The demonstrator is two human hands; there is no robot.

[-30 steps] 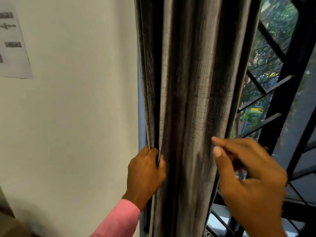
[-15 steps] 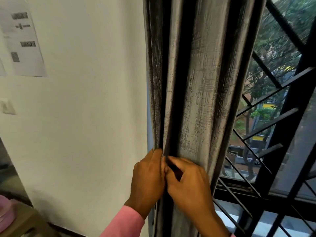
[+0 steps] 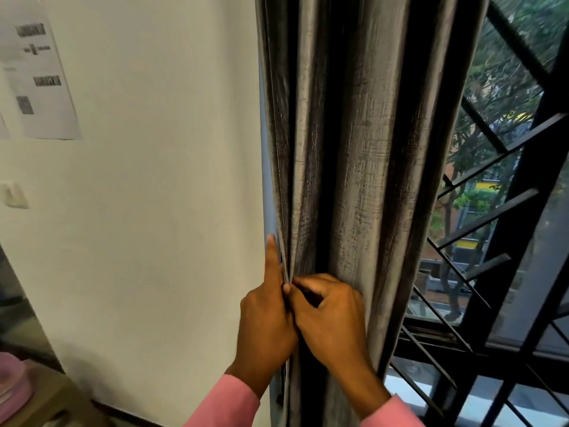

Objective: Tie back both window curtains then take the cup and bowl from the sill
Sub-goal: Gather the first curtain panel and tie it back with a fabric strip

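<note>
A grey textured curtain (image 3: 363, 149) hangs gathered in folds at the left side of the window. My left hand (image 3: 264, 322) holds its left edge, with the index finger pointing up along the fabric. My right hand (image 3: 332, 318) presses against the left hand and pinches a thin fold or cord at the same edge; which of the two I cannot tell. Both wrists wear pink sleeves. The cup and bowl are out of view.
A white wall (image 3: 154, 211) with taped paper sheets (image 3: 37, 78) and a switch (image 3: 14, 195) lies to the left. A black window grille (image 3: 508, 211) is to the right, with trees and a street beyond. A pink object (image 3: 12, 386) sits at the lower left.
My right hand moved left from the curtain's right side to meet the left hand at the left edge. The left index finger has straightened upward.
</note>
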